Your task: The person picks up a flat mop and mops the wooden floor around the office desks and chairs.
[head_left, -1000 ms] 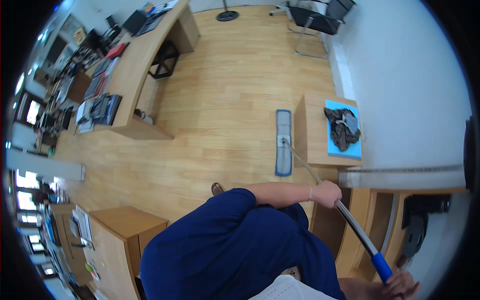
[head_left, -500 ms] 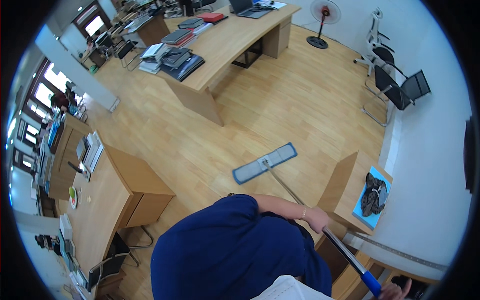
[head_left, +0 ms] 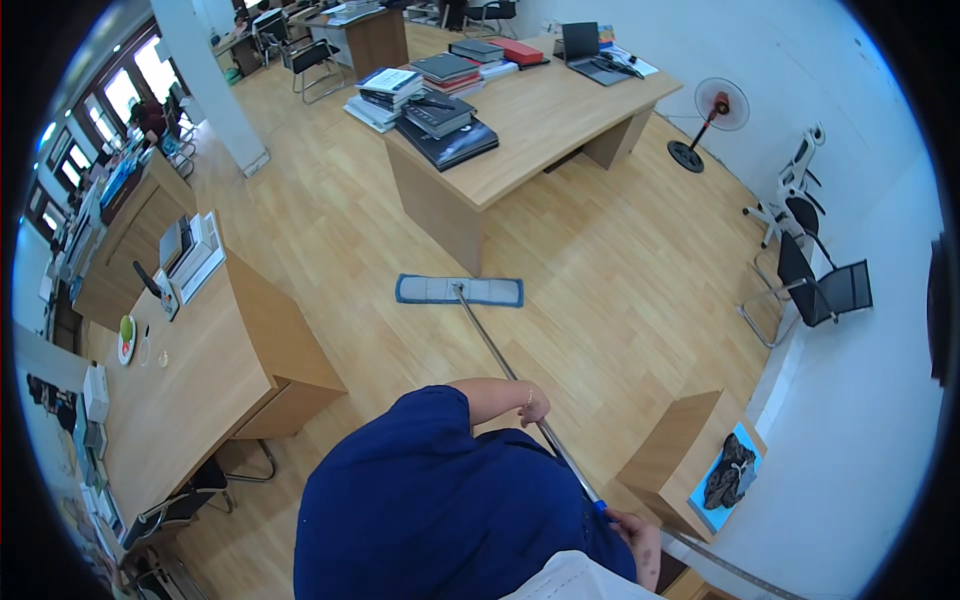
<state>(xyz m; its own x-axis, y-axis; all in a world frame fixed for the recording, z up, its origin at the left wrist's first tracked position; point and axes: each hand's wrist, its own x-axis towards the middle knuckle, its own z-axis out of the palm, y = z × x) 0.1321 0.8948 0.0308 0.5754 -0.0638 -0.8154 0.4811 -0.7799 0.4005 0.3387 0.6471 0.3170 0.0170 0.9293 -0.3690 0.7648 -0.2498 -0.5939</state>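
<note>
A flat floor mop with a wide, pale grey-blue head edged in blue (head_left: 485, 291) lies on the wooden floor, just in front of a desk's side panel. Its metal pole (head_left: 487, 343) slants back toward me. My left hand (head_left: 535, 403), with a thin bracelet at the wrist, is closed round the middle of the pole. Lower down, my right hand (head_left: 630, 535) grips the pole's upper end by the blue handle (head_left: 600, 506); part of that handle is hidden under the fingers.
A desk (head_left: 540, 125) stacked with books and a laptop stands ahead. Another desk (head_left: 200, 370) is on the left. To the right are a small wooden cabinet (head_left: 665, 455) with a dark cloth bundle on top, a black chair (head_left: 808, 285) and a standing fan (head_left: 705, 125).
The mop head has slid left and farther from me, turning from a slant to nearly level. Both hands have moved left with the pole. The whole view has shifted too.
</note>
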